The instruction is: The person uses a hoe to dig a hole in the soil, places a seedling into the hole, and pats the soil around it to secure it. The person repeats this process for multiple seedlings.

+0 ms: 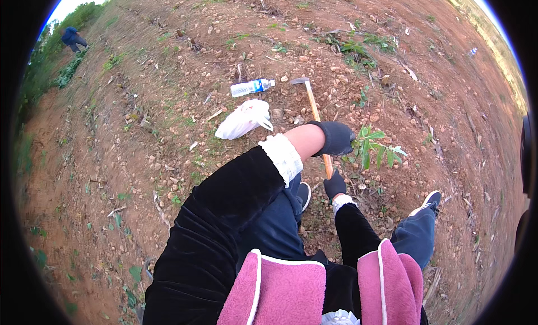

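Note:
My left hand (338, 138), in a black glove, crosses above the wooden handle of a small hoe and is closed around the stem end of a leafy green plant (372, 148). The plant's leaves stick out to the right of my fingers. Lower down, my right hand (335, 185), gloved in black too, grips the rear end of the hoe's handle (313, 102). The metal hoe blade (299, 80) rests on the soil at the far end. Part of the handle is hidden behind my left hand.
A white plastic bag (244, 119) and a labelled plastic water bottle (252, 87) lie left of the hoe. Stones and dry stalks litter the reddish soil. Weeds (357, 49) grow farther off. A person (73, 39) bends at the far left. My shoes (431, 199) flank the work spot.

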The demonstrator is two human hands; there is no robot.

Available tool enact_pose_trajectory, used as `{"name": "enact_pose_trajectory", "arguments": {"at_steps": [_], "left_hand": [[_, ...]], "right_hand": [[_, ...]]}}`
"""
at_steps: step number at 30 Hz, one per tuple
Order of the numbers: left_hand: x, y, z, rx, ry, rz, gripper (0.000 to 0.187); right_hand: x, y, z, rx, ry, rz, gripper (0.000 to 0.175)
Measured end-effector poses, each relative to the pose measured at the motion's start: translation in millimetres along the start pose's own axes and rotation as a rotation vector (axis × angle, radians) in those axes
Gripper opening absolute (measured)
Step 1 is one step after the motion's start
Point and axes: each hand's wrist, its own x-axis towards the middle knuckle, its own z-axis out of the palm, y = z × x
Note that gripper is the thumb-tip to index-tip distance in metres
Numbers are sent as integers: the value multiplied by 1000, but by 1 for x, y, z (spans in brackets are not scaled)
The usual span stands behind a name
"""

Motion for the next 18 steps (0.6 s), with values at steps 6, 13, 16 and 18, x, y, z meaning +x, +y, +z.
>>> {"name": "enact_pose_trajectory", "arguments": {"at_steps": [6,13,16,18], "left_hand": [[-2,1,1,-37,-8,-14,30],[0,3,3,-33,-5,-10,32],[-1,1,3,-45,9,4,33],[-2,0,3,-38,15,5,34]], "right_hand": [[-45,32,25,82,-59,-17,45],[-43,25,0,1126,-608,281,28],[-49,14,-13,1074,-539,259,30],[-56,6,-17,1001,-438,195,31]]}}
